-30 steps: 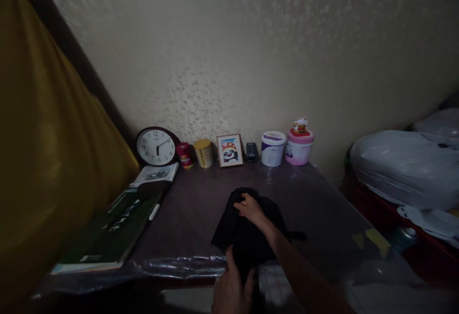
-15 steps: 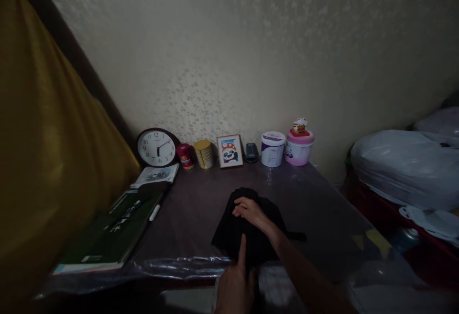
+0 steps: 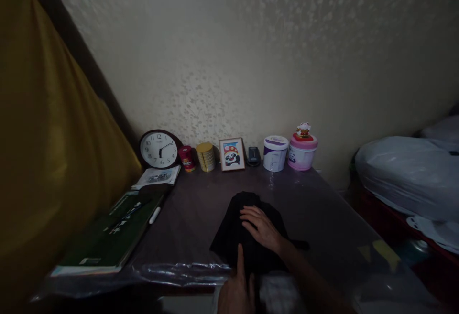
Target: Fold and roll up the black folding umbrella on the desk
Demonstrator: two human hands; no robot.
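Observation:
A black cloth item [image 3: 229, 237] lies spread on the table, its near end at the front edge. A narrow strap-like piece [image 3: 300, 244] sticks out from its right side. Near the middle of the cloth, my right hand [image 3: 261, 227] lies flat on top with fingers stretched out. My left hand [image 3: 236, 285] is at the cloth's near edge, its index finger extended forward over the fabric. The other left fingers are mostly hidden. In the dim light I cannot make out what kind of item the cloth is.
Along the wall stand a clock [image 3: 159, 149], a red tin [image 3: 187, 158], a yellow container [image 3: 205, 157], a panda picture frame [image 3: 231, 154], a small dark object [image 3: 253, 156] and two tubs [image 3: 275, 154]. Left are a green book [image 3: 107, 235] and a white-capped pen [image 3: 155, 215]. Plastic covers the table [image 3: 186, 218].
My right hand has flattened and slid slightly right and nearer on the cloth. The left hand stays at the near edge, a little lower in view. The view has shifted slightly.

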